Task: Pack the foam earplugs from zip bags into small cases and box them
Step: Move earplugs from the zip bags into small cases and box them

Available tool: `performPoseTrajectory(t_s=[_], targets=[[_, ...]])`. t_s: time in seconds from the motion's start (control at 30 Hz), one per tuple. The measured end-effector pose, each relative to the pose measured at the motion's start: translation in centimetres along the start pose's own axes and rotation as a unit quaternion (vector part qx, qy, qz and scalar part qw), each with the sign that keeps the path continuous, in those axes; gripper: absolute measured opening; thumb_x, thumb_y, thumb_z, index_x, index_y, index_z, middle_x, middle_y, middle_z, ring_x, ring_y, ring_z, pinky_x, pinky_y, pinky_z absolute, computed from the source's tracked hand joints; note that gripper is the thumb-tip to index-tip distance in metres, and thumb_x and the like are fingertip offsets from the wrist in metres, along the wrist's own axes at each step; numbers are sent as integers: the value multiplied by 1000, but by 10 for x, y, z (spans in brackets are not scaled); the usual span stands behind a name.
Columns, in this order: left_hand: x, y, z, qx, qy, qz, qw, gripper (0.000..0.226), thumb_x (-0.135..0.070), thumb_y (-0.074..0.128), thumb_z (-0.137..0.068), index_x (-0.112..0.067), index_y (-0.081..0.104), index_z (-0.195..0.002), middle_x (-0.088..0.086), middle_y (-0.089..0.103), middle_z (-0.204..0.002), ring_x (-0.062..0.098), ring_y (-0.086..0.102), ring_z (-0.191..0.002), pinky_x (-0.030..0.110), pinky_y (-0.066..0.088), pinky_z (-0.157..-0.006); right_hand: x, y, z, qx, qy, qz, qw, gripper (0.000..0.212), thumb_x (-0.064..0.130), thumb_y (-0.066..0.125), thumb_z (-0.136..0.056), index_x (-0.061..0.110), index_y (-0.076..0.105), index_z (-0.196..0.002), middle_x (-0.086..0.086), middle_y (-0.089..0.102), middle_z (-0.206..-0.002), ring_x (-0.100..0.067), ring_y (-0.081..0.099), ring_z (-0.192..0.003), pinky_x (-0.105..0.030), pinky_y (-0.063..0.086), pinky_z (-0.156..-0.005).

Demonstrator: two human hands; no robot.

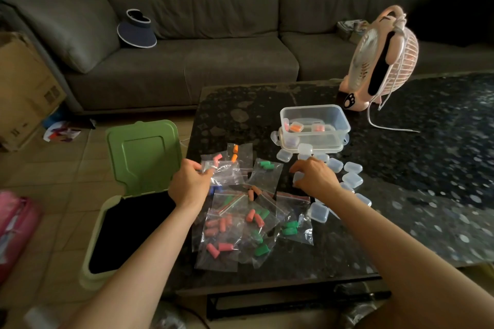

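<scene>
A grey sofa (213,61) runs along the back of the room with a navy sun visor (136,32) lying on its seat. A cardboard box (24,83) stands at the left on the tiled floor (53,168). In front is a dark speckled coffee table (401,195), with a pink desk fan (382,61) on its far side. Just beside the table's left edge stands a pale green bin (99,248), its lid (144,152) tipped up.

Clear zip bags (240,222) of pink, green and orange foam earplugs (290,227) lie heaped on the near left part of the table. Further back a clear plastic box (312,108) holds a few filled cases. Small clear cases (352,179) lie scattered in front of the box and to its right.

The left hand (189,181) pinches the edge of one zip bag (224,171) at the top of the heap, fingers curled. The right hand (315,176) reaches among the cases, its fingers bent down around one small case (297,177) on the table.
</scene>
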State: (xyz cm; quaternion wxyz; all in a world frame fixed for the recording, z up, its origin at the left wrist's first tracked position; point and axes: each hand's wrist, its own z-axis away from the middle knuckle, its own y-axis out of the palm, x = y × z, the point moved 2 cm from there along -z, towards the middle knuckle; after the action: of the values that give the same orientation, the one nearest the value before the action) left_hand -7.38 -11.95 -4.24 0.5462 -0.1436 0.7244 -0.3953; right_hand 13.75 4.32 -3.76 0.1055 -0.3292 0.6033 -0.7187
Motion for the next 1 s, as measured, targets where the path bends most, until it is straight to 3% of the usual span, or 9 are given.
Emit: performPoseTrajectory(t_s=[0.1,0.17,0.23,0.3,0.37,0.47,0.57,0.73,1.0], targets=[[1,2,0,15,24,-76,997,29,-43,70,-79,-19,60,-93,5,63,-107,27,57,-101,40,50,-83,7,-4,3,-18,-6,-41,999,30,19,60,-86,22,64,-116,-7,58,-116,-23,57,-100,-29,46,-74],[-1,-1,3,5,19,-105,994,42,-42,71,-78,-16,58,-107,11,52,-122,31,46,-115,43,42,-95,14,-8,5,-35,-17,-98,994,29,21,61,-86,20,66,-114,-3,59,-109,-18,55,-92,-28,45,-73],[-8,-5,8,-22,72,-90,993,51,-36,74,-76,-13,54,-116,14,47,-125,31,40,-117,39,34,-96,21,-10,6,-26,-27,-197,980,32,22,66,-86,16,64,-117,-4,61,-104,-16,58,-89,-29,51,-78],[-22,-6,16,-37,216,-28,975,51,-28,78,-73,-9,56,-115,12,52,-117,26,43,-109,31,33,-90,30,-13,11,30,-18,-360,932,38,18,69,-85,9,60,-120,-13,63,-102,-22,65,-88,-35,58,-80],[-36,-4,29,18,340,41,939,52,-23,81,-70,-9,58,-115,5,55,-111,15,44,-103,19,32,-83,43,-16,18,107,-1,-519,848,39,11,65,-87,3,55,-124,-21,61,-106,-28,67,-88,-36,59,-76],[-50,3,49,104,413,109,898,56,-29,82,-67,-13,57,-114,-9,52,-109,2,41,-101,15,35,-87,59,-17,24,173,-9,-604,778,38,9,60,-89,4,51,-126,-25,62,-110,-33,67,-93,-34,59,-73],[-51,8,52,94,408,143,897,44,-26,81,-69,-15,57,-104,-13,52,-101,-2,45,-94,27,42,-88,64,-15,24,191,-29,-593,782,43,13,64,-86,6,51,-126,-20,64,-103,-29,66,-89,-38,57,-80],[-54,3,53,146,415,156,884,39,-23,77,-74,-13,56,-105,-7,55,-104,-3,52,-97,10,43,-83,61,-15,24,216,-40,-595,773,44,10,62,-87,8,48,-129,-22,63,-109,-30,65,-89,-40,56,-81],[-53,-2,53,126,398,143,898,40,-22,82,-69,-12,59,-99,-7,59,-95,-2,54,-86,5,42,-76,63,-12,25,229,-40,-581,780,39,13,59,-91,5,50,-128,-28,60,-114,-30,60,-87,-38,55,-80]])
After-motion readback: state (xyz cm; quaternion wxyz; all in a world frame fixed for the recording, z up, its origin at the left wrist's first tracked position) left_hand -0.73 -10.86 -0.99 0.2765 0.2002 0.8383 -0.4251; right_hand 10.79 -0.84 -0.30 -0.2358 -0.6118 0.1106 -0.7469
